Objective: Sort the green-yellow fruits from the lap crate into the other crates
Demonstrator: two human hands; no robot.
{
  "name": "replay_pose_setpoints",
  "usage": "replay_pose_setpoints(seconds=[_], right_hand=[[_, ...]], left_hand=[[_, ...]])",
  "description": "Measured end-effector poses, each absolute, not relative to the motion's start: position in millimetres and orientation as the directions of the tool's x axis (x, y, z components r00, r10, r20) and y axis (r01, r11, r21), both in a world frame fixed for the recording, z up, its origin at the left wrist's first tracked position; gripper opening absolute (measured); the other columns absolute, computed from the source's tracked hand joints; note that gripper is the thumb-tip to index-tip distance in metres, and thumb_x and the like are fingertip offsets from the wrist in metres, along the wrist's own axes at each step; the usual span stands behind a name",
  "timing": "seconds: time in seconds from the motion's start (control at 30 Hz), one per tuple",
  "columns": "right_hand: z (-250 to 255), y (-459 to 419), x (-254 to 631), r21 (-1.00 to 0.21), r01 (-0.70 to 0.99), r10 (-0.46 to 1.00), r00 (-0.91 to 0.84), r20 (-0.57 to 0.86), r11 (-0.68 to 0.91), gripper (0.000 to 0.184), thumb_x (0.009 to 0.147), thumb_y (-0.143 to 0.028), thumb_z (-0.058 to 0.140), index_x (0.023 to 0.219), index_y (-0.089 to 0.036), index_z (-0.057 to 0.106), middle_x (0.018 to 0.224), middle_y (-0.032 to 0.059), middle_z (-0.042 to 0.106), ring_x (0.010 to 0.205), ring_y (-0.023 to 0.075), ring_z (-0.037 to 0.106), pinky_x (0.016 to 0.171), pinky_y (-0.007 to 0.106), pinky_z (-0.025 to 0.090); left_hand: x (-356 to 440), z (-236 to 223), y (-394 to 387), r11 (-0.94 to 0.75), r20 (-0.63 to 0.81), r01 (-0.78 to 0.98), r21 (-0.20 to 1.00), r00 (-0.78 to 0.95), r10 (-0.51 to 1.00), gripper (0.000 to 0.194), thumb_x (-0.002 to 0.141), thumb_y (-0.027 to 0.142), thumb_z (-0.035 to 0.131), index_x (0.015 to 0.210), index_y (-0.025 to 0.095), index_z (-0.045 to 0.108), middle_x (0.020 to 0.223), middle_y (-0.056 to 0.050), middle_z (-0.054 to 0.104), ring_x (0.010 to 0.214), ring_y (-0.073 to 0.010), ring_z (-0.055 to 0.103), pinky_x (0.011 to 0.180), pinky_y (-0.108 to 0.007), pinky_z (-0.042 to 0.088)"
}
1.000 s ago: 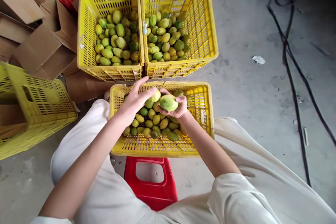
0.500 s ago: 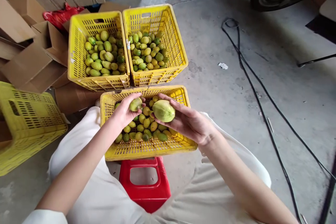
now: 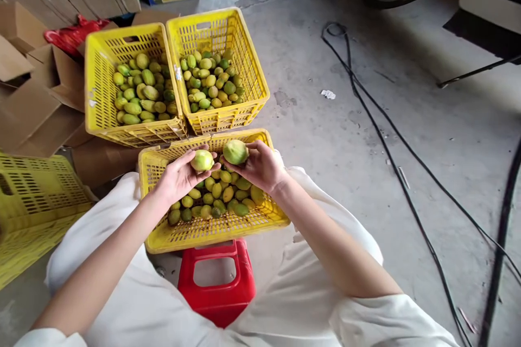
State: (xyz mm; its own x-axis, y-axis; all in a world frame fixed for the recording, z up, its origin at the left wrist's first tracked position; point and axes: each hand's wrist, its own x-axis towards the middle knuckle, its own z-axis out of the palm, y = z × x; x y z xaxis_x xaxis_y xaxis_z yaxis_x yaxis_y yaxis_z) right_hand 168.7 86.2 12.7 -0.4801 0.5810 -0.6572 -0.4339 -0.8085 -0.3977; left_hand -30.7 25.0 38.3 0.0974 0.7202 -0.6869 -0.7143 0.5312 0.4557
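Observation:
Between the thumb and fingers of my left hand [image 3: 177, 176] rests a yellow-green lemon [image 3: 202, 160]. My right hand [image 3: 262, 167] is closed around a larger, paler green lemon [image 3: 235, 152], close to the first. Both hands are over the near yellow crate [image 3: 215, 233], which holds many green and yellow lemons [image 3: 217, 190]. Its far inner part is partly hidden by my hands.
Two yellow crates with lemons, a left one [image 3: 136, 133] and a right one [image 3: 254, 87], stand beyond. Another yellow crate [image 3: 40, 190] and cardboard boxes [image 3: 36, 114] are at left. A red stool [image 3: 220, 303] is below; black cables [image 3: 386, 162] cross the floor at right.
My right hand has drawn back from reaching toward me and now holds its lemon over the crate beside the left one. The left lemon has turned to sit on my fingers. The view has shifted right.

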Motion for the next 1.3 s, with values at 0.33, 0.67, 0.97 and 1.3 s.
replay_pose_setpoints(seconds=[0.33,0.67,0.97,1.3], right_hand=[[46.5,71.8,169.1,-0.603,-0.369,0.697,-0.505,-0.509,-0.707,0.041,0.072,-0.023,0.085,0.095,-0.027,0.051,0.101,-0.0005,0.074,0.093,0.0218,0.076,0.095,0.045,0.066],[47.2,82.4,171.4,-0.513,-0.427,0.668,-0.472,-0.576,-0.744,0.018,0.087,-0.026,0.059,0.105,-0.024,0.057,0.106,0.0022,0.069,0.090,0.0165,0.073,0.056,0.021,0.058],[36.5,76.5,169.7,-0.612,-0.296,0.674,-0.442,-0.592,-0.733,0.029,0.078,-0.040,0.081,0.094,-0.025,0.062,0.090,-0.0021,0.065,0.083,0.0160,0.067,0.072,0.031,0.065],[33.0,69.0,161.8,-0.620,-0.314,0.689,-0.433,-0.581,-0.719,0.041,0.075,-0.030,0.087,0.093,-0.027,0.051,0.096,-0.0022,0.070,0.094,0.0178,0.071,0.091,0.036,0.063]], left_hand=[[-18.0,34.2,30.1,0.517,-0.672,-0.670,0.533,0.036,0.740,0.026,0.077,0.020,0.078,0.098,0.019,0.062,0.076,-0.002,0.071,0.069,-0.0206,0.078,0.051,-0.018,0.060],[-16.3,41.7,39.4,0.452,-0.710,-0.742,0.495,-0.044,0.703,0.021,0.095,0.033,0.057,0.091,0.014,0.064,0.076,-0.008,0.071,0.058,-0.0136,0.067,0.046,-0.018,0.053],[-26.4,28.7,37.0,0.502,-0.639,-0.616,0.607,-0.003,0.769,0.027,0.081,0.035,0.080,0.088,0.018,0.060,0.075,-0.006,0.071,0.055,-0.0132,0.065,0.039,-0.015,0.042],[-21.2,36.2,33.4,0.550,-0.746,-0.664,0.508,-0.019,0.666,0.015,0.080,0.018,0.059,0.090,0.014,0.069,0.080,-0.007,0.073,0.068,-0.0192,0.071,0.060,-0.029,0.061]])
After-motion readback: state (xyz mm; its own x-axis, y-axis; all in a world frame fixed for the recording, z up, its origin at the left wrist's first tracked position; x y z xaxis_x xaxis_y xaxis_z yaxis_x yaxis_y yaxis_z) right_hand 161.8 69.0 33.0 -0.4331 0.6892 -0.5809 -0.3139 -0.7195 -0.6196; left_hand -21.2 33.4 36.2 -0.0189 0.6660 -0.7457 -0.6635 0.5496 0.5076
